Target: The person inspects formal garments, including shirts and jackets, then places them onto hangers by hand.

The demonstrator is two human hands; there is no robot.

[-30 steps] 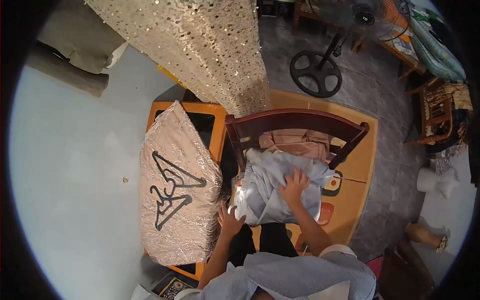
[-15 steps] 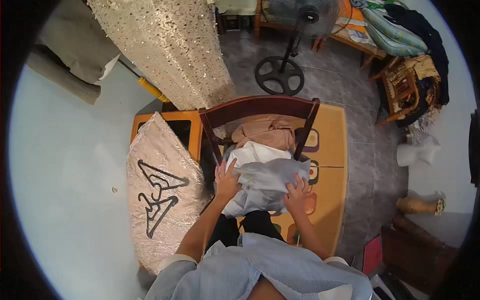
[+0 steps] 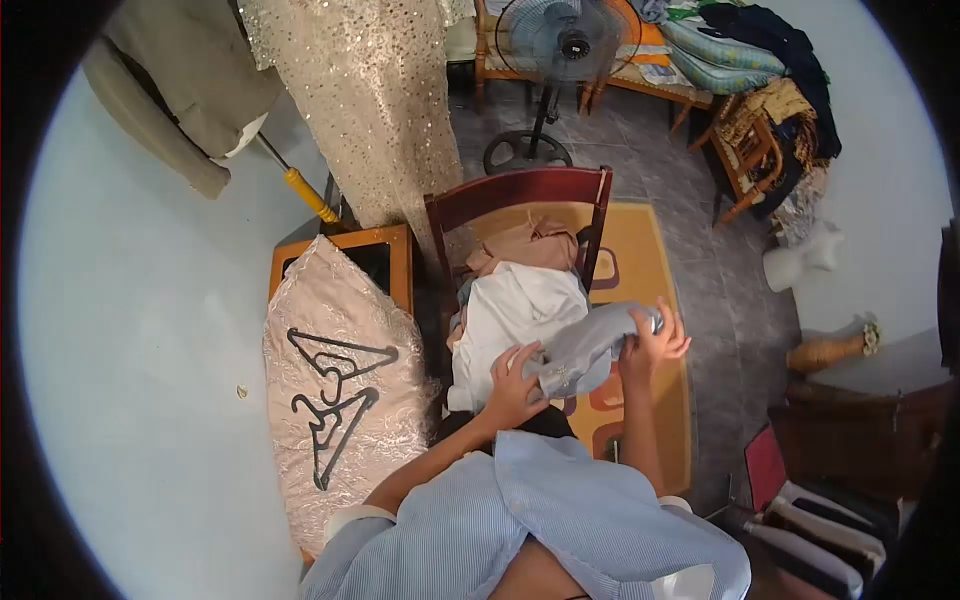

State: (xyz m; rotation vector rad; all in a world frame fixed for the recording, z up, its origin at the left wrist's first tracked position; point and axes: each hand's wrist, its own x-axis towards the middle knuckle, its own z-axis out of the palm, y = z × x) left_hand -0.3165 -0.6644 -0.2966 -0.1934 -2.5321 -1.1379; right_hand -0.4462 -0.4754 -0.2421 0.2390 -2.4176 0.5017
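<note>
A light grey garment (image 3: 585, 345) is lifted off the chair, bunched and folded between my hands; its kind I cannot make out. My left hand (image 3: 515, 388) grips its near left edge. At the opposite end, my right hand (image 3: 652, 345) holds it with the thumb and curled fingers. Below lies a white garment (image 3: 515, 305) on the seat, in front of a crumpled brown cloth (image 3: 535, 245) by the backrest. The dark red wooden chair (image 3: 520, 195) faces me, its seat hidden under the clothes.
Two black hangers (image 3: 340, 355) lie on a pink lace cloth (image 3: 350, 440) over a wooden table (image 3: 400, 265) at left. A sequined dress (image 3: 375, 100) hangs behind it. Beyond the chair stands a fan (image 3: 570, 45). A patterned orange mat (image 3: 650, 260) lies underneath. To the right is a white mannequin torso (image 3: 800, 258).
Both hands lay spread on the grey garment; now they hold it raised and folded, shifted to the right. More of the white garment shows. The view has shifted slightly.
</note>
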